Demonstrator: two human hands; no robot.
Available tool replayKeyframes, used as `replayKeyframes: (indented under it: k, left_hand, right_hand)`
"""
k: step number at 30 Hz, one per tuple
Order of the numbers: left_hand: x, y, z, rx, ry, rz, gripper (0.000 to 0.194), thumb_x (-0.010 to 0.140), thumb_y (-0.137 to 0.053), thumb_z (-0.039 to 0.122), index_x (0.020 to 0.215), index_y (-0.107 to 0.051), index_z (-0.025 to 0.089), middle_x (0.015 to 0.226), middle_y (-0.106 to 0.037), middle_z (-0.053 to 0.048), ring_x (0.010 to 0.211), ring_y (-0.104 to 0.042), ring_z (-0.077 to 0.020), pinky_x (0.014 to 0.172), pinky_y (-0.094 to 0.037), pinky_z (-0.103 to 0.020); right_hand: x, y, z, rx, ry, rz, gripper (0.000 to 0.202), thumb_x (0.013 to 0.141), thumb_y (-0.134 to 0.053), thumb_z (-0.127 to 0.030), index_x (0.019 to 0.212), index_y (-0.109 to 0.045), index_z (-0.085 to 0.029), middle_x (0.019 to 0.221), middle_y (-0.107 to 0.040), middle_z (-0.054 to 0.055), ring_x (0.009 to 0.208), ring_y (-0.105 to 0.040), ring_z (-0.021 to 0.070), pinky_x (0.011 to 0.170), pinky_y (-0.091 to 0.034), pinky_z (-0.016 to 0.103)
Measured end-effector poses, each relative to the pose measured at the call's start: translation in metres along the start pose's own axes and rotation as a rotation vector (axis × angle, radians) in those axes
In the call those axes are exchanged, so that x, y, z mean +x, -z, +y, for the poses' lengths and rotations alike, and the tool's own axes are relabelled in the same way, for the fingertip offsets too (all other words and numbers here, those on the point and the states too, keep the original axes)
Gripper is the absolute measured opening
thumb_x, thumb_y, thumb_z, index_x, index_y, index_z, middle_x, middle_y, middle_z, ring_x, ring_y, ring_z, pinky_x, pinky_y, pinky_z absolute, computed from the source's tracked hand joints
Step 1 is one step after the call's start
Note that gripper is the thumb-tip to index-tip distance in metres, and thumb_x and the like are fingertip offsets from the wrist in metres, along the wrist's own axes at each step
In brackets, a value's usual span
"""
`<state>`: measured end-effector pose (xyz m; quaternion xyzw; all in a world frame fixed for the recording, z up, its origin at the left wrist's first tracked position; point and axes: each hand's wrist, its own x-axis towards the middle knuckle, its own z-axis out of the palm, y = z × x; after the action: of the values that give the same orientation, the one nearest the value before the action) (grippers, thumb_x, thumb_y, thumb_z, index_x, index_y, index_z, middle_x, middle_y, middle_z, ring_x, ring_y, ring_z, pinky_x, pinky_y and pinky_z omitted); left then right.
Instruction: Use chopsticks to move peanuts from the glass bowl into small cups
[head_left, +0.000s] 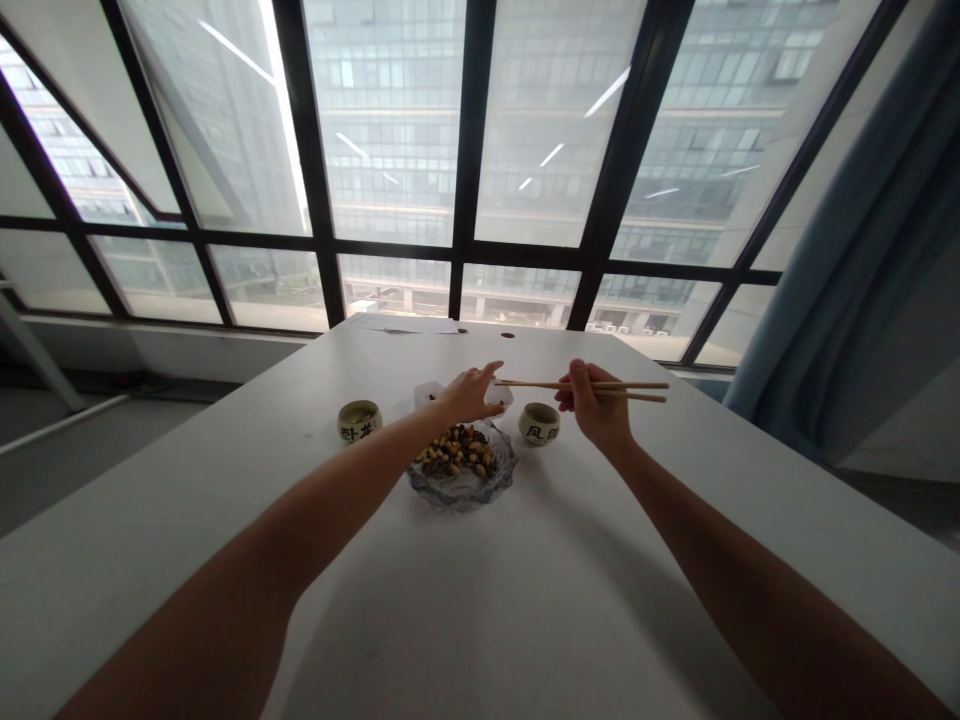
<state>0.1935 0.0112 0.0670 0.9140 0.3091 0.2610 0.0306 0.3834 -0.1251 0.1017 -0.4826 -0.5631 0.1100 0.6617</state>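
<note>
A pair of wooden chopsticks (630, 389) is held in my right hand (589, 395), their tips pointing left. My left hand (472, 393) reaches over the far side of a scalloped glass bowl (465, 495), thumb and fingers apart, close to the chopstick tips. Mixed nuts or seeds (461, 452) lie in that bowl. Partly hidden behind my left hand is a pale translucent dish (428, 393). Small cream cups with dark characters stand on either side: a left cup (358, 422) and a right cup (539, 424), the latter just below the chopsticks.
Everything stands on a white table (450, 600). White papers (405, 324) lie at its far edge, near a round hole (508, 335) in the top. Dark-framed windows (461, 249) rise beyond. A blue curtain (832, 260) hangs at the right.
</note>
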Motion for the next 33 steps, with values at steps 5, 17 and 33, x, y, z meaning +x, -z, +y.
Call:
replayKeyframes:
  k: [5,17,33]
  left_hand:
    - [0.006,0.004,0.001,0.051,0.177,-0.174,0.084,0.081,-0.072,0.048,0.15,-0.034,0.016,0.131,-0.066,-0.017,0.122,-0.062,-0.033,0.103,-0.046,-0.043]
    - [-0.086,0.072,-0.047,0.245,0.089,0.129,0.045,0.096,-0.049,0.051,0.122,-0.063,0.018,0.132,-0.066,-0.012,0.125,-0.058,-0.0295,0.115,-0.031,-0.048]
    - [-0.169,0.058,-0.084,-0.001,0.385,0.471,0.041,0.083,-0.064,0.05,0.113,-0.057,0.023,0.117,-0.068,-0.01,0.107,-0.064,-0.0255,0.097,-0.052,-0.041]
  right_hand:
    - [-0.002,0.001,-0.031,0.031,-0.035,-0.075,0.064,0.081,-0.055,-0.078,0.054,-0.058,-0.02,0.038,-0.054,0.002,0.029,-0.045,0.0109,0.029,-0.034,0.022]
    - [-0.021,-0.02,-0.032,-0.069,-0.065,-0.467,0.061,0.082,-0.057,-0.076,0.064,-0.062,-0.018,0.047,-0.061,0.003,0.037,-0.055,0.0119,0.036,-0.042,0.021]
    - [-0.024,-0.016,-0.034,-0.342,0.17,-0.511,0.057,0.09,-0.052,-0.07,0.061,-0.059,-0.022,0.051,-0.066,0.004,0.043,-0.06,0.0155,0.042,-0.045,0.024]
